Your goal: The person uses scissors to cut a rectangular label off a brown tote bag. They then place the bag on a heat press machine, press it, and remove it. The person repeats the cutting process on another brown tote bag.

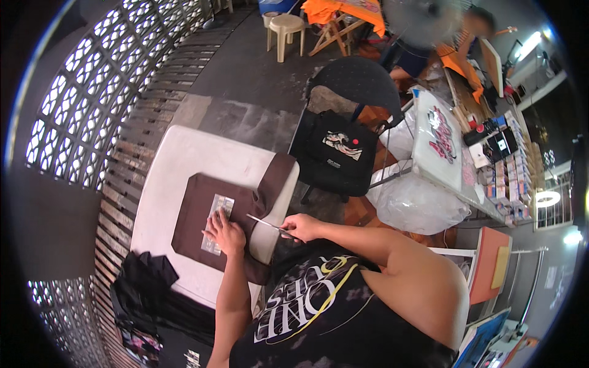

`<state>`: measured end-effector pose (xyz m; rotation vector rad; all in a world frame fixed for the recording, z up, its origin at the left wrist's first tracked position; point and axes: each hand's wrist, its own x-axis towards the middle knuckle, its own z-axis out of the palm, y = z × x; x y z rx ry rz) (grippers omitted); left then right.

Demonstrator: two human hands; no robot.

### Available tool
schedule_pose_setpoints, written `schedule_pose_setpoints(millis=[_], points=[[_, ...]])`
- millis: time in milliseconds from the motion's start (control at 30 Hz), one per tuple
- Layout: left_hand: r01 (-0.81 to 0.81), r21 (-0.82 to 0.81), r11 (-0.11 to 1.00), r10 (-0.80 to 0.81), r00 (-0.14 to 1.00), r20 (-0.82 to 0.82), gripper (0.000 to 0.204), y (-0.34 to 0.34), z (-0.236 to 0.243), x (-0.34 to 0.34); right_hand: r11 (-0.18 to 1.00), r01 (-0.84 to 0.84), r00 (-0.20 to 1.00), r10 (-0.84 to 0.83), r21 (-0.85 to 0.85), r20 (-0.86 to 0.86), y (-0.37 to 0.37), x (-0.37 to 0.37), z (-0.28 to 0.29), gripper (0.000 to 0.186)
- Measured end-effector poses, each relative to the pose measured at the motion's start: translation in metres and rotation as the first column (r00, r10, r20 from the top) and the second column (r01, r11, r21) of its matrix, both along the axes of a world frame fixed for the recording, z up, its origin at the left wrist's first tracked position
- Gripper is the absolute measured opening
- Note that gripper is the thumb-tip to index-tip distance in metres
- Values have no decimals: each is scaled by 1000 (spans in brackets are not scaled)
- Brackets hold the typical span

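We had the table (184, 147) before us, with the fabric (190, 214) on it and a flat strip (213, 246) on the fabric, under our left hand (226, 235). To its right were the scissors (262, 221) — in our right hand (300, 227). Clothes (141, 276) lay to our left, beside the table. Ahead and right stood a chair (356, 80), a garment (319, 135) on its seat; farther right — another table (429, 162), plastic bags (423, 205) beneath.

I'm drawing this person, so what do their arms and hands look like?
The left hand and right hand wear no gloves, and each has a bare forearm with no watch that I can see. The person wears a black shirt with big white letters and a curved yellow line.
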<state>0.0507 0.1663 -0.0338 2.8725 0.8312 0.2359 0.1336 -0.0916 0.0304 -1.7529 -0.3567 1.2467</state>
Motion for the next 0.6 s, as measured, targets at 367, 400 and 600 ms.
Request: schedule_pose_setpoints(millis=[367, 400, 600], points=[[-9, 13, 1000, 8, 998, 63, 61, -7, -11, -1, 981, 88, 976, -120, 170, 184, -25, 1, -21, 21], [-14, 36, 999, 12, 997, 71, 62, -3, -9, 1, 984, 82, 966, -118, 161, 228, -23, 12, -13, 21], [-3, 82, 997, -1, 999, 52, 64, -6, -9, 8, 937, 192, 878, -297, 291, 375, -58, 47, 10, 21]])
